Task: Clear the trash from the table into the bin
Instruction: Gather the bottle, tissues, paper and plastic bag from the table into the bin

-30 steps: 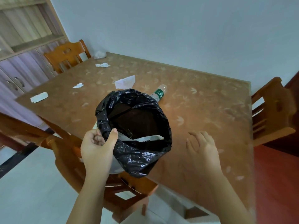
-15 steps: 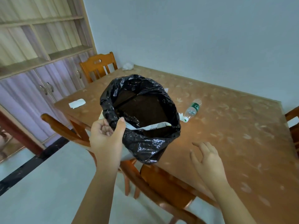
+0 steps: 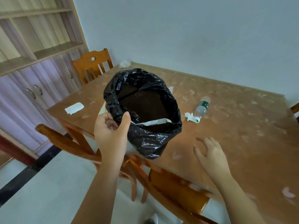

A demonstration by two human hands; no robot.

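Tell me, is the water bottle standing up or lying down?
Lying down. The water bottle rests on its side on the table, with its cap end pointing toward the crumpled tissue.

One white bin lined with a black plastic bag (image 3: 145,135) is seen, and one white printed wrapper (image 3: 153,122) is counted inside it. One clear plastic bottle with a green label (image 3: 202,106) is counted lying on the one brown patterned table (image 3: 242,126). Four white scraps are counted there: a crumpled tissue (image 3: 191,117), a flat folded paper (image 3: 74,108), a paper corner (image 3: 170,89) and a wad at the far edge (image 3: 124,63). Three orange wooden chairs (image 3: 93,65) are counted fully, with the edge of a fourth. Two bare hands are seen.
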